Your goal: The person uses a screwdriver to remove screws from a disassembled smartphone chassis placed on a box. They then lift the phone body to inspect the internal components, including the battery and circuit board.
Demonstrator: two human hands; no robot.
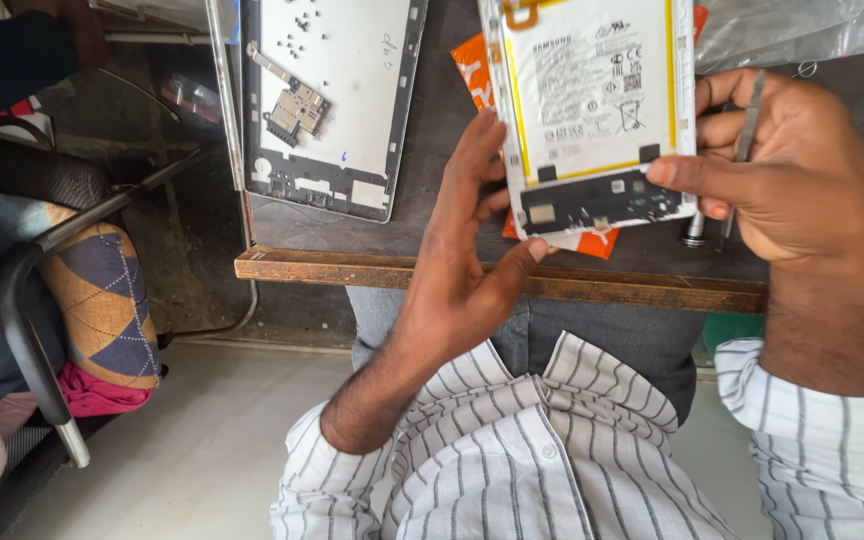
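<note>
My left hand [467, 245] is open with fingers spread, its thumb and fingertips touching the left edge and lower corner of the opened tablet [597, 110]. My right hand [782, 165] pinches the tablet's lower right edge and also grips slim metal tweezers [749, 120]. The tablet hangs tilted just above the dark table near its wooden front edge [352, 268]. A detached back cover [337, 100] lies left, well apart, with bare tabletop between.
</note>
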